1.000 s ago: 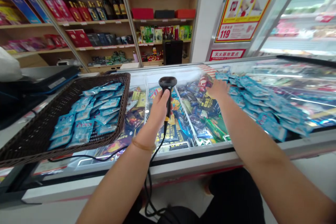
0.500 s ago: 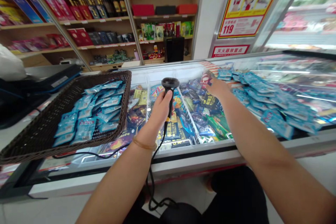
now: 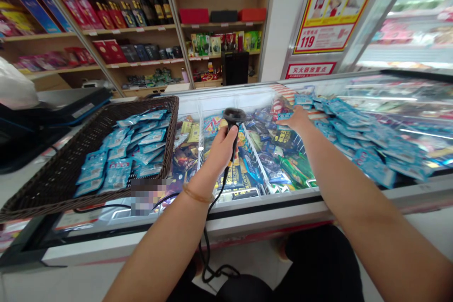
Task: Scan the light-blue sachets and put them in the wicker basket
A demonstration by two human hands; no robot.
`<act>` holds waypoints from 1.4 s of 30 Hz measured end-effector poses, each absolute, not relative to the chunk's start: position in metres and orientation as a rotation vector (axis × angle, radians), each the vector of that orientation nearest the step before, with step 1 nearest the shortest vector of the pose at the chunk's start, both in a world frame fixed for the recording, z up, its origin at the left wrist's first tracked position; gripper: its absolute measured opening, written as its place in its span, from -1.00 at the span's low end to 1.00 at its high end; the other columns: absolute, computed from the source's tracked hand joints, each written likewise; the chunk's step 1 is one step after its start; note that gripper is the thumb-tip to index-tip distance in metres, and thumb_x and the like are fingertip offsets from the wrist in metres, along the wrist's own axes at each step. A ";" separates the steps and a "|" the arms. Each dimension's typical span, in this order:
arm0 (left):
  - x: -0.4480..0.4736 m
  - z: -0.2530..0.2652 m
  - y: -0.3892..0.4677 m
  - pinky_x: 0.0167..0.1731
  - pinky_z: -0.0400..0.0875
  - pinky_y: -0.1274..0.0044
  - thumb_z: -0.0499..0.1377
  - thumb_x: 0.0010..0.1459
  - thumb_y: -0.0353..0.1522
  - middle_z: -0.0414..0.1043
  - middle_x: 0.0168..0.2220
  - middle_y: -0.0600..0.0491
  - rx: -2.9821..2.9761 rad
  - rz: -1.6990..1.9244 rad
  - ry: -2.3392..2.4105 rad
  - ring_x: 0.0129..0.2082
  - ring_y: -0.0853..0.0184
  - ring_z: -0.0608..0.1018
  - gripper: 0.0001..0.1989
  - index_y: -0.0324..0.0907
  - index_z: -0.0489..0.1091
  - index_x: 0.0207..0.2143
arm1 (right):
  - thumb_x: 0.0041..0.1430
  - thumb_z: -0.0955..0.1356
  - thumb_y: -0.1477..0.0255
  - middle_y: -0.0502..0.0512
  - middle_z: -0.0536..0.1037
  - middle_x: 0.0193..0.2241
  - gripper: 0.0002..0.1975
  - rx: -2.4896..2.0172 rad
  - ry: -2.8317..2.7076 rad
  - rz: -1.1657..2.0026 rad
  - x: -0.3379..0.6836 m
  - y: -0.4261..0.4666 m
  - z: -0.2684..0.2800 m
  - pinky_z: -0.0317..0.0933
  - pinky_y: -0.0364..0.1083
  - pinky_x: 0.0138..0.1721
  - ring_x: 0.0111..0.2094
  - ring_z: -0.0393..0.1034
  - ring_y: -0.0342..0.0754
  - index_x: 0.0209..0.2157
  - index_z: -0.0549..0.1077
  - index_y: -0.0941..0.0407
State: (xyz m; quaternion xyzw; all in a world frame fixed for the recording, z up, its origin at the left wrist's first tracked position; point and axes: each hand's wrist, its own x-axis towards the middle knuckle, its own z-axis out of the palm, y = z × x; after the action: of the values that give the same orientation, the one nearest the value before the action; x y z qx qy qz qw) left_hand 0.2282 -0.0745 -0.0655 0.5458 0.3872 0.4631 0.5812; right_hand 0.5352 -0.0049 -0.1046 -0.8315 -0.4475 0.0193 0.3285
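My left hand [image 3: 223, 148] is wrapped round the handle of a black corded barcode scanner [image 3: 235, 114], its head pointing away from me over the freezer. Farther right, my right hand [image 3: 297, 121] pinches a small blue packet [image 3: 284, 116] above the freezer top; part of the packet is hidden by the fingers. Close to that hand, on the right, lies a spread pile of similar blue packets [image 3: 357, 122]. On the left, a dark brown woven basket [image 3: 173, 118] holds more blue packets [image 3: 122, 151] in overlapping rows.
Below is a chest freezer [image 3: 247, 214] with a glass top, and wrapped ice creams [image 3: 283, 151] show through it. The scanner's black cable [image 3: 222, 188] hangs over the front edge. Shelves [image 3: 130, 28] with boxes and bottles stand behind, and a red-and-yellow poster [image 3: 325, 14] is on the wall.
A blue packet now shows at my right hand's fingers, and that hand has moved slightly right. My left hand with the scanner has shifted a little right.
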 end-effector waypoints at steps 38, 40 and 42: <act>0.228 -0.068 -0.082 -0.77 0.22 0.60 0.28 -0.04 0.11 0.36 -0.48 0.16 1.262 1.008 0.668 -0.69 0.52 0.34 -0.45 -0.15 0.27 -0.33 | 0.19 0.42 0.35 -0.06 0.53 -0.52 -0.84 -0.976 -0.847 1.126 0.429 -0.015 -0.069 0.49 -0.02 -0.18 -0.30 0.55 -0.06 -0.36 0.34 0.04; 0.228 -0.069 -0.081 -0.78 0.20 0.60 0.28 -0.04 0.11 0.36 -0.48 0.16 1.263 1.009 0.665 -0.70 0.52 0.34 -0.45 -0.15 0.28 -0.32 | 0.20 0.41 0.32 -0.06 0.54 -0.51 -0.83 -0.982 -0.847 1.101 0.430 -0.014 -0.069 0.49 -0.03 -0.19 -0.29 0.56 -0.06 -0.35 0.34 0.03; 0.228 -0.069 -0.080 -0.78 0.20 0.60 0.28 -0.03 0.10 0.36 -0.47 0.16 1.262 1.003 0.662 -0.70 0.51 0.34 -0.46 -0.15 0.28 -0.32 | 0.19 0.42 0.27 -0.05 0.55 -0.48 -0.80 -0.978 -0.856 1.070 0.431 -0.013 -0.069 0.49 -0.02 -0.19 -0.28 0.56 -0.05 -0.34 0.34 0.03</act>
State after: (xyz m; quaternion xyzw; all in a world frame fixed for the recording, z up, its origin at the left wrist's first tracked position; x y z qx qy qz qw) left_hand 0.2281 -0.0802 -0.0694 0.5540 0.2907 0.4402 0.6440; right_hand 0.4313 -0.0130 -0.0691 -0.4334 -0.3794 0.4740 0.6660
